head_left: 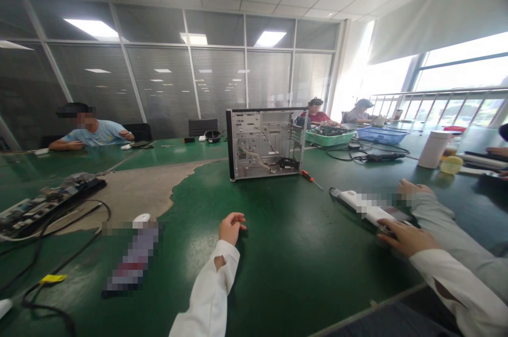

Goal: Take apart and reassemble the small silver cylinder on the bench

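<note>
My left hand (232,227) rests on the green table with its fingers loosely bent and apart, holding nothing. My right hand (410,237) reaches across on the right, fingers stretched out, at the near end of a long white strip-like object (371,211) with a dark cable; blurring hides its exact kind. Beyond my hands stands an upright open computer case (254,138), its bare metal inside and loose wires showing. A red-handled screwdriver (307,175) lies beside the case's lower right corner.
A co-worker's hand (415,189) in a grey sleeve lies close beside my right hand. To the left are a power strip (51,202), black cables (65,257) and a blurred pouch-like object (133,260). Green (331,137) and blue baskets (383,136) and a white bottle (434,150) stand at right.
</note>
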### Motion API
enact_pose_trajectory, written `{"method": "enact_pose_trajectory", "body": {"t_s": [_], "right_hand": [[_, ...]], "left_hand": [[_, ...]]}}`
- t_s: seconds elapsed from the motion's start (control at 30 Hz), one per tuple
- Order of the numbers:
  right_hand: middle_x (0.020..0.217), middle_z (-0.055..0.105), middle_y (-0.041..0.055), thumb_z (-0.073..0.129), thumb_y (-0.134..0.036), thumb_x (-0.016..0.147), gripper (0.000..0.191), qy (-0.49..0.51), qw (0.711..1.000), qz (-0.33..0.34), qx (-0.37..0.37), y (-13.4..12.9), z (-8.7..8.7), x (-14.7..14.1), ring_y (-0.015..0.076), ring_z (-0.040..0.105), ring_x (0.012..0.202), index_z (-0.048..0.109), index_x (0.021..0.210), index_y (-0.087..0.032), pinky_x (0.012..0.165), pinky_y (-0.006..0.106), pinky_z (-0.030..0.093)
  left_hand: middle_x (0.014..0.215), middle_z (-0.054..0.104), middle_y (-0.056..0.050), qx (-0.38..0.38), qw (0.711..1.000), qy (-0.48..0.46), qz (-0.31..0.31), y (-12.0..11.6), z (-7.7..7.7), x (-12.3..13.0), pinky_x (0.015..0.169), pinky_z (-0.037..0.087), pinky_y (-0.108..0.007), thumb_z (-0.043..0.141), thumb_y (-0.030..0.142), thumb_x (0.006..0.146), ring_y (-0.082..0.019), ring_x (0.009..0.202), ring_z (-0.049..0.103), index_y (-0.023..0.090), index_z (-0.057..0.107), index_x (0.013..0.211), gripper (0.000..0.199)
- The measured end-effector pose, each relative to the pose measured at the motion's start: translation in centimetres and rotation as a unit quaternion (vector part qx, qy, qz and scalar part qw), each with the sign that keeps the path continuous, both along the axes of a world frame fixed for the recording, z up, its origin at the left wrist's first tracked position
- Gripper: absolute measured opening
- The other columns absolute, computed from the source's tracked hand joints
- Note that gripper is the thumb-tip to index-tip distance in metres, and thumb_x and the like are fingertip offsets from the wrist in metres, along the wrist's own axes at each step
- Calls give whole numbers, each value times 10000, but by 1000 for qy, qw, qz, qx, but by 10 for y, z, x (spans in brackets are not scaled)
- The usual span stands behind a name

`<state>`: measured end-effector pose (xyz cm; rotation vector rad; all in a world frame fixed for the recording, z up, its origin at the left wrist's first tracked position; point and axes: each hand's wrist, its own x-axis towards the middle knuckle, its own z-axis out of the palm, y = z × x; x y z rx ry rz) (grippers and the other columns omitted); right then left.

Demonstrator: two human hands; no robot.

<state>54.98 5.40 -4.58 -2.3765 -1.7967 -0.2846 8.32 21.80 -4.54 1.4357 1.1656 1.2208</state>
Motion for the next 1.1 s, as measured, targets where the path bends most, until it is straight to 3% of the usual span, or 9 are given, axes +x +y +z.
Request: {"method": "enact_pose_trajectory", "body": {"t_s": [0.2,0.37,0.5,0.63,0.77,0.87,0.97,1.1], "right_hand": [[927,629,82,415,-476,706,430,11,1000,21,9,-1,8,0,269,590,804,546,1022,-215,694,380,429],[904,625,92,433,-476,704,450,-19,994,65,91,4,29,-13,264,577,841,526,1028,-178,723,371,433],[910,610,108,420,-461,732,465,-9,984,116,133,13,58,-67,249,563,876,455,1076,-150,747,353,426],[871,607,72,433,-387,744,439,71,964,226,125,32,74,-161,200,561,848,383,1118,-163,777,330,409],[846,607,26,518,-313,682,513,146,929,331,76,64,66,-254,181,549,856,346,1147,-182,831,328,365],[852,602,32,583,-278,619,591,186,911,364,59,92,51,-303,188,546,854,352,1153,-173,833,330,352],[885,595,44,587,-270,617,601,248,897,357,77,116,32,-324,199,533,871,348,1159,-169,811,335,359],[965,571,60,634,-250,562,771,340,867,360,55,135,4,-320,203,517,914,253,1228,-169,813,342,367]], "left_hand": [[643,616,-12,10,1000,7,0,0,-1,-1,543,462,-235,377,5,539,-105,466,579,129,577,734,305],[637,612,-9,8,1000,4,0,-1,-1,0,541,456,-230,377,8,541,-103,465,578,128,574,735,301],[643,612,-13,13,1000,4,-4,-1,0,0,546,450,-237,379,13,545,-105,462,576,127,574,734,295],[634,605,-7,6,1000,-5,-3,0,0,0,545,448,-233,376,8,543,-103,470,576,128,570,733,297],[623,605,-3,-3,1000,-24,2,0,0,-2,545,454,-233,382,1,540,-102,471,572,127,570,728,294],[629,612,-8,-10,999,-41,11,2,1,-6,542,453,-229,382,-13,538,-98,474,568,127,571,726,301],[640,620,-10,-12,999,-46,16,5,1,-10,552,450,-229,384,-27,536,-98,488,569,132,575,723,311],[646,619,-16,1,999,-41,-1,10,1,-10,601,452,-257,390,-26,540,-113,533,576,138,574,723,307]]}}
